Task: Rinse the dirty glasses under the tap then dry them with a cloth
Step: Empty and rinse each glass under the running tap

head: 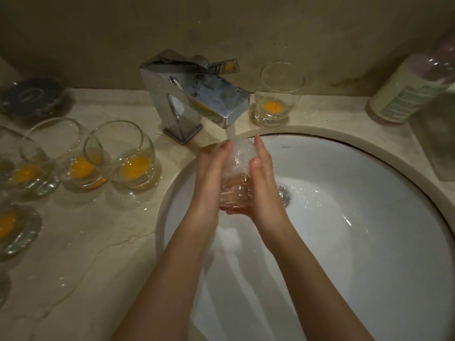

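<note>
A clear glass [238, 166] is held over the white sink [357, 217], right under the chrome tap [197, 94]. Water runs from the spout into the glass and foams inside it. My left hand [211, 175] grips its left side and my right hand [263, 178] grips its right side. Several dirty glasses with orange dregs stand on the counter at the left, the nearest one [123, 156] beside the sink rim. One more dirty glass [277, 94] stands behind the sink, right of the tap. No cloth is in view.
A marble counter [86, 242] surrounds the sink and is wet at the left. A dark round lid or jar [32, 97] sits at the back left. A pale bottle [413, 87] leans at the back right, above a clear container [438, 143].
</note>
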